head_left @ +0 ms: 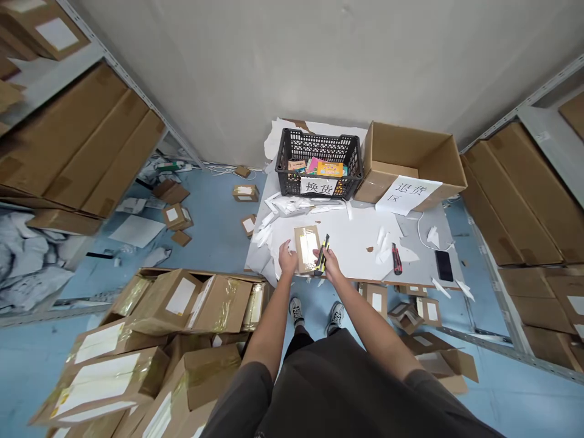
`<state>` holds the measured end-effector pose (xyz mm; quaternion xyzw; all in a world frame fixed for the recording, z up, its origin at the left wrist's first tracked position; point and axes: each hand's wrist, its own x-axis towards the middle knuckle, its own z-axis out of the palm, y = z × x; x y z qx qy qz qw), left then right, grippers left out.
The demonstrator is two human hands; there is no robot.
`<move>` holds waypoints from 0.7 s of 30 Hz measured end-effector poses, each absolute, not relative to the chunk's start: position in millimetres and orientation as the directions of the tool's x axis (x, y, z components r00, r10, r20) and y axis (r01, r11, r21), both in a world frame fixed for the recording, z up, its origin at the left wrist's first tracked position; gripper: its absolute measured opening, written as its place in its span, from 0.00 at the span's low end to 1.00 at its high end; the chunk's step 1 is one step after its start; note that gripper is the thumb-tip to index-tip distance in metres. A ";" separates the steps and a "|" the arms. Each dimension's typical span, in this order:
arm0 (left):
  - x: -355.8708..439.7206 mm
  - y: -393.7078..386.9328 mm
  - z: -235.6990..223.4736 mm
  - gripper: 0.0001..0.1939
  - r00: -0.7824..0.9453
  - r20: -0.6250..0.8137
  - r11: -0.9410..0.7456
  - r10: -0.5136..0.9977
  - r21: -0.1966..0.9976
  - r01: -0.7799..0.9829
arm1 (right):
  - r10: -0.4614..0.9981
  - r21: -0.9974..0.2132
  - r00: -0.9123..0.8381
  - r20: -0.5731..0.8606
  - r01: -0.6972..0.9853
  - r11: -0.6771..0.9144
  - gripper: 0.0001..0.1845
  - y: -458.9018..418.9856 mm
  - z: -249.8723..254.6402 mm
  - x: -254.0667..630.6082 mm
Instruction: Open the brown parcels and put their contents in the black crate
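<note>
Pale wall (228,73) and blue floor (214,231) close in a narrow aisle between grey steel shelves (125,70), with a white-topped table (351,240) at its end. On that table lies a small rectangular cardboard parcel wrapped in shiny clear tape (306,248), set near the front edge, probably so that both hands can reach it easily. My right grip (329,263) is closed around a slim yellow-and-black box cutter (322,255), which sits just beside the parcel's right edge. My left grip (287,258) stands open, its fingers (283,246) spread just beside the parcel's left edge, though I cannot tell whether they touch it. Farther right lie a red-and-black box cutter (396,258) and a black smartphone (444,266). Behind the parcel, a black plastic crate (319,152) holding colourful small packages bears a white paper sign (318,186) reading "exchange", while an open brown carton (410,161) beside it carries a white paper notice (408,194) reading "returns area"; I judge these signs keep two kinds of goods apart. Taped brown parcels (182,304) lie heaped on the floor to the left, near my reach.
</note>
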<state>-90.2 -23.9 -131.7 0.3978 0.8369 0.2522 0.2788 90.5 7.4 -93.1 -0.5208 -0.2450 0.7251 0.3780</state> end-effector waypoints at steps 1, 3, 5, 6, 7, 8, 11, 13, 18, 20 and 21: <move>-99.2 -17.2 -121.1 0.41 -0.402 -0.207 0.437 0.892 0.624 0.648 | 0.797 -0.746 -0.158 -0.583 -0.285 -0.602 0.21 9.3 -92.4 89.1; -115.5 1.5 -101.9 0.49 -0.089 -0.211 0.195 0.973 0.558 0.806 | 0.793 -0.753 -0.133 -0.594 -0.255 -0.606 0.22 14.0 -91.2 89.6; -126.8 21.3 -88.3 0.66 0.135 -0.341 0.053 0.930 0.489 0.870 | 0.795 -0.771 -0.121 -0.594 -0.196 -0.606 0.22 19.5 -89.3 93.1; -129.8 29.3 -83.9 0.72 0.163 -0.416 0.044 0.894 0.446 0.894 | 0.795 -0.781 -0.120 -0.595 -0.149 -0.606 0.22 22.9 -87.8 95.2; -131.0 34.8 -80.9 0.74 0.171 -0.470 0.040 0.866 0.406 0.913 | 0.797 -0.794 -0.122 -0.592 -0.086 -0.602 0.21 27.1 -85.7 96.9; -130.4 37.5 -79.1 0.76 0.158 -0.506 0.047 0.848 0.368 0.928 | 0.803 -0.810 -0.127 -0.582 -0.005 -0.587 0.20 32.4 -83.0 98.1; -118.4 29.9 -78.2 0.73 0.077 -0.513 0.102 0.855 0.310 0.945 | 0.831 -0.826 -0.185 -0.524 0.346 -0.445 0.18 54.4 -71.4 95.5; -103.9 18.4 -79.0 0.70 -0.014 -0.489 0.189 0.872 0.310 0.932 | 0.832 -0.750 -0.258 -0.492 0.611 -0.254 0.18 72.0 -62.1 88.6; -66.3 6.3 -79.1 0.67 -0.216 -0.483 0.416 0.849 0.356 0.837 | 0.810 -0.326 -0.391 -0.437 0.908 0.263 0.22 103.1 -42.0 65.5; -59.1 8.7 -78.1 0.67 -0.244 -0.497 0.455 0.833 0.364 0.813 | 0.776 -0.217 -0.445 -0.448 0.896 0.388 0.23 107.2 -37.2 58.3; -57.7 9.9 -77.6 0.67 -0.250 -0.504 0.466 0.827 0.364 0.806 | 0.761 -0.178 -0.463 -0.455 0.884 0.432 0.24 108.0 -35.5 55.2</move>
